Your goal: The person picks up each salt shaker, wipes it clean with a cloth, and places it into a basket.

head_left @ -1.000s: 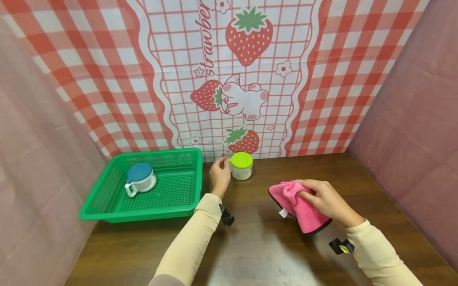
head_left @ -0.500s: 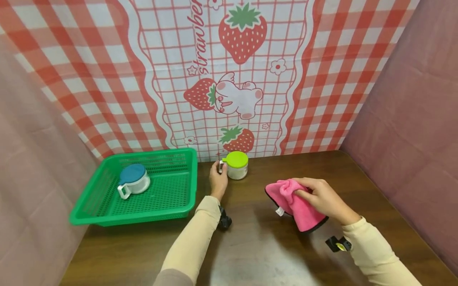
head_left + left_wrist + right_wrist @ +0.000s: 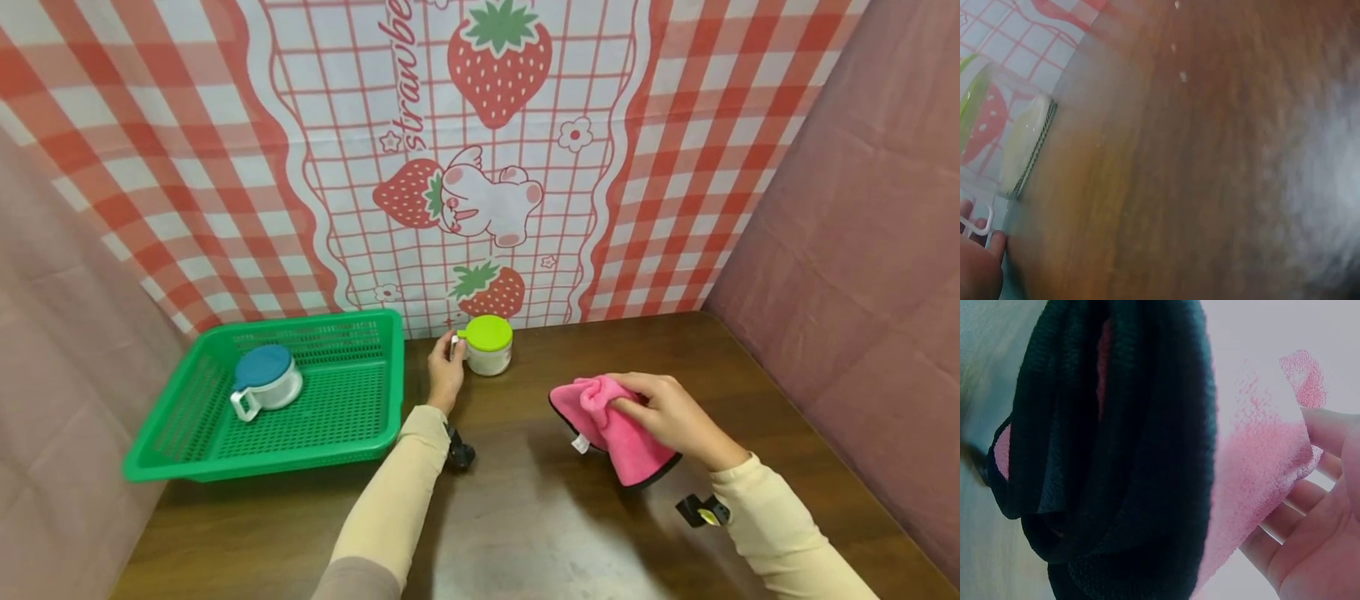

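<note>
Now, the head view shows your left hand, its grip pinching the handle of the green-lidded jar, which stands on the surface near the basket, while your right hand pinches the pink cloth. From your left wrist, you see fingers at that handle, lower left. From your right wrist, the cloth's dark edge covers much of the view.

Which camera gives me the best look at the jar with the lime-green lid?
The head view: the jar is wholly inside the frame, only its handle partly hidden by the left hand. The left wrist view cuts it off at the picture's left edge; the right wrist view doesn't show it.
</note>
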`<state>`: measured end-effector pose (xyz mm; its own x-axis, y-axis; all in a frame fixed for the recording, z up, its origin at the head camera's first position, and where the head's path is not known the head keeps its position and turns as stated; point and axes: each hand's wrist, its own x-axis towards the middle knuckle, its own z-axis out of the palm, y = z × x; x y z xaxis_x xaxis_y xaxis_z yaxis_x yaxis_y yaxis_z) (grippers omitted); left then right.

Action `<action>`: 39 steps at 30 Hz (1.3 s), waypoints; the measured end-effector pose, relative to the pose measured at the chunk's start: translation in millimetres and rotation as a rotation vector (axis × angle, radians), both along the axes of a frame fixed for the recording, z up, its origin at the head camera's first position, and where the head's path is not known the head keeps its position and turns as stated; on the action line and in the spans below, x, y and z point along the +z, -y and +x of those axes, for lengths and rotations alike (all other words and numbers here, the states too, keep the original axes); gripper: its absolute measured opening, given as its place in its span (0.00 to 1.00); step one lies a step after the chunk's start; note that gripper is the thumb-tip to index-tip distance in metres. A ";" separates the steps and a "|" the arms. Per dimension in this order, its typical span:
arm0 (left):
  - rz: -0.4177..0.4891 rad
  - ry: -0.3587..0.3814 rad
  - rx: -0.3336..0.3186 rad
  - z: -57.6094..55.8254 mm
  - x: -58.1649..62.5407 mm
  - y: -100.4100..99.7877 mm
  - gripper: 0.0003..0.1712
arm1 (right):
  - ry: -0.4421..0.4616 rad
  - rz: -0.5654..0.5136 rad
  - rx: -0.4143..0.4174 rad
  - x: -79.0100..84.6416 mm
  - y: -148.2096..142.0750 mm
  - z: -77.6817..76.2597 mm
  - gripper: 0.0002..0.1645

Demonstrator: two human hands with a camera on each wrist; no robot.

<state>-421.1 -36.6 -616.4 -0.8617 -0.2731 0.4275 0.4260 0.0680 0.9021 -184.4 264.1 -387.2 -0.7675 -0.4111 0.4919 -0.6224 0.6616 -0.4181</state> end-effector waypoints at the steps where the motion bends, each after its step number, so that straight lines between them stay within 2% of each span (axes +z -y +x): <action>1: 0.013 -0.012 -0.022 -1.9 -2.4 1.2 0.21 | -0.001 0.001 0.002 -0.2 0.2 -0.2 0.17; 4: 0.017 0.017 -0.056 6.1 7.7 3.4 0.21 | -0.002 0.005 0.004 -0.9 0.7 -0.8 0.16; 5: 0.026 0.045 -0.047 15.2 22.2 1.6 0.20 | -0.002 0.007 0.003 -1.1 0.8 -1.0 0.16; 6: 0.037 0.053 -0.067 9.4 15.5 2.7 0.20 | 0.001 0.007 0.002 -1.2 0.9 -1.1 0.16; 7: 0.049 0.065 -0.059 18.9 28.1 1.0 0.19 | 0.006 0.006 0.001 -1.2 0.8 -1.2 0.16; 9: 0.046 0.144 -0.051 41.0 58.9 -2.0 0.18 | 0.014 0.005 -0.002 -1.1 0.8 -1.2 0.16; 11: 0.064 0.201 -0.046 57.2 83.1 -4.7 0.17 | 0.021 0.003 -0.003 -0.5 0.9 -0.8 0.16; 12: 0.073 0.198 -0.043 57.3 83.0 -5.0 0.17 | 0.024 0.002 -0.004 -0.3 1.0 -0.7 0.16; 13: 0.072 0.236 -0.030 75.5 107.4 -7.6 0.16 | 0.023 0.004 -0.006 -0.2 1.1 -0.7 0.16; 18: 0.092 0.261 -0.029 78.8 110.6 -8.8 0.15 | 0.023 0.006 -0.010 -0.3 1.4 -0.1 0.16; 30: 0.034 0.267 0.002 84.6 111.1 -7.7 0.15 | 0.052 0.006 -0.019 -0.3 0.8 3.1 0.15; 39: -0.049 0.222 0.011 86.3 106.8 -6.8 0.14 | 0.039 -0.003 -0.010 -0.3 0.2 3.7 0.15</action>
<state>-334.8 -29.8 -509.6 -0.9332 -0.2669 0.2405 0.2160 0.1181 0.9692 -180.7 263.9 -387.6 -0.7901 -0.4021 0.4626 -0.5991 0.6660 -0.4444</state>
